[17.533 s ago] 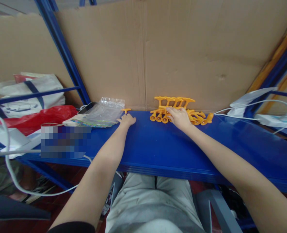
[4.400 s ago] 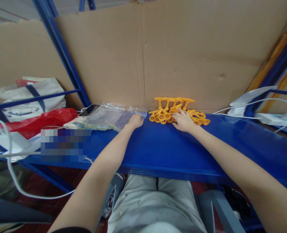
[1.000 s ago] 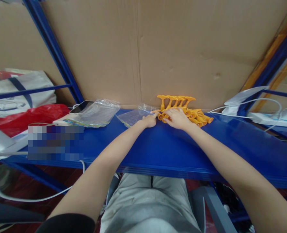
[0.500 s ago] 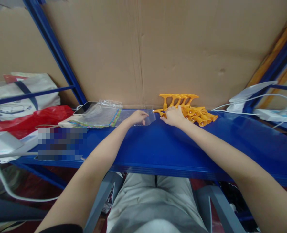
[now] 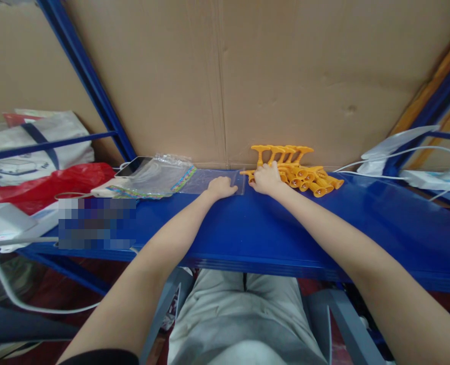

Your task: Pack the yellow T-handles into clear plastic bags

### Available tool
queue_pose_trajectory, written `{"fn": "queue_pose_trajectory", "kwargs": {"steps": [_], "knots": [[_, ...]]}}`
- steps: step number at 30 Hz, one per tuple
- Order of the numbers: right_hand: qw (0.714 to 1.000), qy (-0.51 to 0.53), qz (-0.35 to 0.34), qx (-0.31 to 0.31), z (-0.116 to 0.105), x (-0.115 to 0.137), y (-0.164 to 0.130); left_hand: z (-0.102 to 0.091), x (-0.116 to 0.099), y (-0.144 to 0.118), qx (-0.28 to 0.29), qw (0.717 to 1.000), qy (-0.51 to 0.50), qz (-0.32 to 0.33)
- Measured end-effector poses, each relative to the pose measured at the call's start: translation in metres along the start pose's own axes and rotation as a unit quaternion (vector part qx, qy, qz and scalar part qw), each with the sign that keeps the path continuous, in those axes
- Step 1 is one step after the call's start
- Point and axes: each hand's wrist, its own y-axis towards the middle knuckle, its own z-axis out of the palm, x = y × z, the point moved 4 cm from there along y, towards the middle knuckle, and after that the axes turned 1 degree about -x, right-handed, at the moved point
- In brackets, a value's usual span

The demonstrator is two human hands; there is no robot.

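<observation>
Since half a second ago, the clear plastic bag [image 5: 214, 180] is lying flatter on the blue shelf [image 5: 248, 228], and the left hand [image 5: 221, 187] is now pressing down on its near edge, fingers spread and flat, gripping nothing. Its long axis is running left to right, with the open end facing the right hand [image 5: 265, 178], which is just beside it. That hand is curling over 1 yellow plastic piece [image 5: 249, 174] at the left end of the pile of yellow pieces [image 5: 301, 175]; whether it is pinching it I cannot tell. Farther left, a stack of clear bags [image 5: 152, 175] is resting on a phone [image 5: 132, 166], beside a red bag [image 5: 46, 183]. Behind, a cardboard sheet [image 5: 225, 81] is backing everything.
</observation>
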Motion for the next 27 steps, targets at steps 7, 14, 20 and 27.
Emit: {"fn": "queue_pose_trajectory", "kwargs": {"steps": [7, 14, 20, 27], "knots": [[0.998, -0.013, -0.033, -0.049, 0.013, 0.008, 0.002, -0.004, 0.003, -0.003, -0.019, 1.000, 0.008, 0.020], [0.999, 0.021, -0.007, -0.034, 0.001, 0.008, -0.004, -0.006, 0.006, -0.004, -0.027, 0.999, -0.008, 0.026], [0.990, 0.089, 0.043, -0.098, -0.012, -0.007, -0.014, -0.006, 0.012, -0.002, -0.066, 0.997, -0.011, 0.047], [0.945, 0.271, 0.002, -0.183, -0.009, -0.016, -0.007, -0.003, 0.019, 0.001, -0.076, 0.996, -0.038, 0.032]]}}
